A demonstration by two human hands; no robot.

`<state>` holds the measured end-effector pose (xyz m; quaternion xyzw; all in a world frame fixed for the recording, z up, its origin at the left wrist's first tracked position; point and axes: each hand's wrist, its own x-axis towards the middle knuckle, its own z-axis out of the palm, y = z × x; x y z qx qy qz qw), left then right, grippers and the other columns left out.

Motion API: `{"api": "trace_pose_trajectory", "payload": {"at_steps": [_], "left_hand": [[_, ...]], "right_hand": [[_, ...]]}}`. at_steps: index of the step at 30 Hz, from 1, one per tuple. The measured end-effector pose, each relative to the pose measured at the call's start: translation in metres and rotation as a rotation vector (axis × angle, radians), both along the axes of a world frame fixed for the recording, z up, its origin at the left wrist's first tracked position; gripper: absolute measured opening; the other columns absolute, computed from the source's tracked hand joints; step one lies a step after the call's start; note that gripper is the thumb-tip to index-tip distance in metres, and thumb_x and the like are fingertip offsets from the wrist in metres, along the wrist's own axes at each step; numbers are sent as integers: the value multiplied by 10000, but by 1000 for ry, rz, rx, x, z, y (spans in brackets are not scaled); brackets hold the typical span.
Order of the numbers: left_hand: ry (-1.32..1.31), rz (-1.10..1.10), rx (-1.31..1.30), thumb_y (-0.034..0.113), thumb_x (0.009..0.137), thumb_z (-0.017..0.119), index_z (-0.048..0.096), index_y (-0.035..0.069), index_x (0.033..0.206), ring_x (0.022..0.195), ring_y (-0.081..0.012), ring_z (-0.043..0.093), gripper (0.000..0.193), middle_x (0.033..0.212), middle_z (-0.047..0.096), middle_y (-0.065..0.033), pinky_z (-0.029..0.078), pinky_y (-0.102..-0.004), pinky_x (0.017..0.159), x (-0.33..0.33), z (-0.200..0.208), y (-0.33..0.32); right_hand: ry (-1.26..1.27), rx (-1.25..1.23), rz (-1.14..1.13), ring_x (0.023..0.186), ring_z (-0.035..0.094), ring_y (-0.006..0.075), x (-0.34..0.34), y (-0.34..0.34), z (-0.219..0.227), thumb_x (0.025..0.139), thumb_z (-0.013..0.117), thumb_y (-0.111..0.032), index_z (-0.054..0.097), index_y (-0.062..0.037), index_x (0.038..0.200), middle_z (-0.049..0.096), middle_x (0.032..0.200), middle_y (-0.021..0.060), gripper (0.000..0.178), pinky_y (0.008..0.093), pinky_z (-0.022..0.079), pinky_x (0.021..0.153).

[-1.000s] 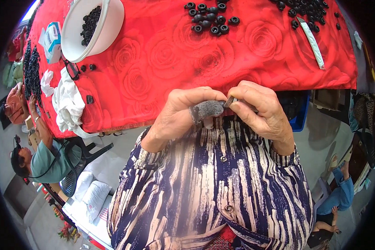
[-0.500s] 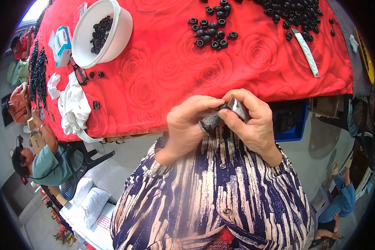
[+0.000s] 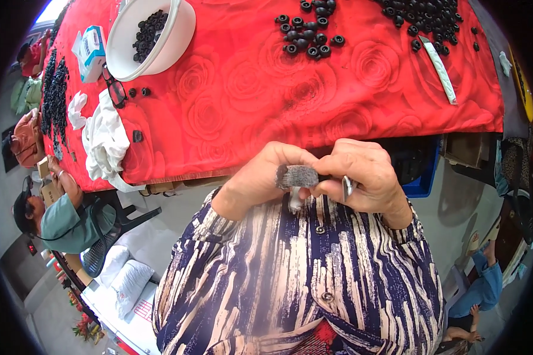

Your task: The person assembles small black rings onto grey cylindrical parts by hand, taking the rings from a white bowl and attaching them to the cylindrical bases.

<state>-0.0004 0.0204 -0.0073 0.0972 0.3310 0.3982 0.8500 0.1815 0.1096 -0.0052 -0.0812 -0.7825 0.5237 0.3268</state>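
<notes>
My left hand (image 3: 251, 182) is closed in front of my chest, with a grey knitted finger cover (image 3: 299, 177) on what looks like its thumb. At the tip of that cover a small black part (image 3: 323, 177) is pinched between the two hands, mostly hidden by fingers. My right hand (image 3: 364, 176) meets it, fingers curled, with a thin metal blade (image 3: 348, 187) jutting out below them. Something white (image 3: 295, 200) shows under the left fingers; I cannot tell what it is.
Loose black round parts (image 3: 305, 35) lie on the red cloth (image 3: 249, 100), beside a white-wrapped blade (image 3: 438, 71). At left are a white bowl (image 3: 180, 41) of black pieces, glasses (image 3: 115, 89), a tissue box (image 3: 92, 53) and white cloth (image 3: 105, 142). A person (image 3: 65, 219) sits farther left.
Both hands have lowered toward my body and turned. The grey finger cover now faces up, and the blade has swung from above the right thumb to below the right fingers.
</notes>
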Motion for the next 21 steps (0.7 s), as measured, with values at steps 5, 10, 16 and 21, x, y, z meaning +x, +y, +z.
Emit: {"api": "trace_pose_trajectory", "payload": {"at_steps": [5, 10, 16, 21], "left_hand": [[4, 188, 3, 62, 842, 644, 648, -12, 1002, 667, -93, 610, 177, 840, 657, -67, 488, -207, 581, 15, 0, -5], [48, 291, 99, 87, 862, 632, 633, -11, 1039, 734, -75, 593, 202, 864, 646, -48, 478, -196, 641, 16, 8, -4], [228, 269, 136, 88, 863, 634, 632, -8, 1045, 774, -63, 569, 206, 880, 631, -30, 454, -183, 660, 14, 9, -3], [356, 279, 239, 51, 855, 636, 623, -22, 1071, 792, -56, 555, 229, 958, 601, -19, 453, -187, 670, 17, 5, -4]], "right_hand": [[86, 189, -302, 468, 494, 179, 0, -14, -8, 731, 739, -83, 634, 19, 907, 538, 574, 49, 230, 291, 355, 439], [-243, -162, -330, 723, 583, 245, 15, -20, 11, 752, 718, -118, 529, 43, 1070, 587, 873, 132, 404, 324, 462, 633], [-317, -372, -308, 773, 576, 262, 12, -16, 11, 874, 539, -99, 535, 27, 1031, 569, 866, 145, 201, 326, 451, 701], [-297, -250, -358, 710, 547, 280, 5, -16, 5, 848, 558, -49, 562, 2, 953, 536, 782, 126, 117, 347, 436, 633]]}}
